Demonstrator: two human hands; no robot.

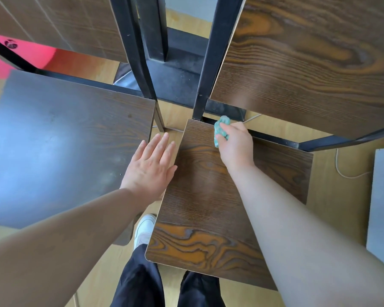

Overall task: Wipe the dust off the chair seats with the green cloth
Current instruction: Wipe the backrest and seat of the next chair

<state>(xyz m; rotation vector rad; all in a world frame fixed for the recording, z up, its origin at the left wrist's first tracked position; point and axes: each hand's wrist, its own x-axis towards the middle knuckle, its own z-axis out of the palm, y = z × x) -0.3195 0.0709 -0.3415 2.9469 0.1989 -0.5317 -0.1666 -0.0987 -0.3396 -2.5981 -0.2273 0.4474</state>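
- Seats: two wood-grain chair seats stand side by side with a narrow gap of floor between them. The left chair seat (64,147) shows a dull, hazy sheen. The right chair seat (197,207) runs lengthwise from its back rail towards the person.
- Right hand (236,147): reaches to the far left corner of the right chair seat, just beside the black back post (205,63). Its fingers are curled tight round the cloth.
- Left hand (150,169): flat, with the fingers straight and together, and holding nothing. It lies over the gap and the left edge of the right chair seat. Contact with the wood cannot be confirmed.
- Green cloth (222,121): bunched into a wad in the right hand's grip, at or on the far corner of the seat, with most of the wad showing beyond the fingers.
- Governing relation: nearly all of the right chair seat lies nearer the person than the cloth. In my judgement a wiping stroke would run along the seat's long axis, back towards the front edge.
- Secondary finding: the left chair seat lies across the gap to the left of the cloth. The empty left hand is nearer to it, so the cloth must cross over or change hands.
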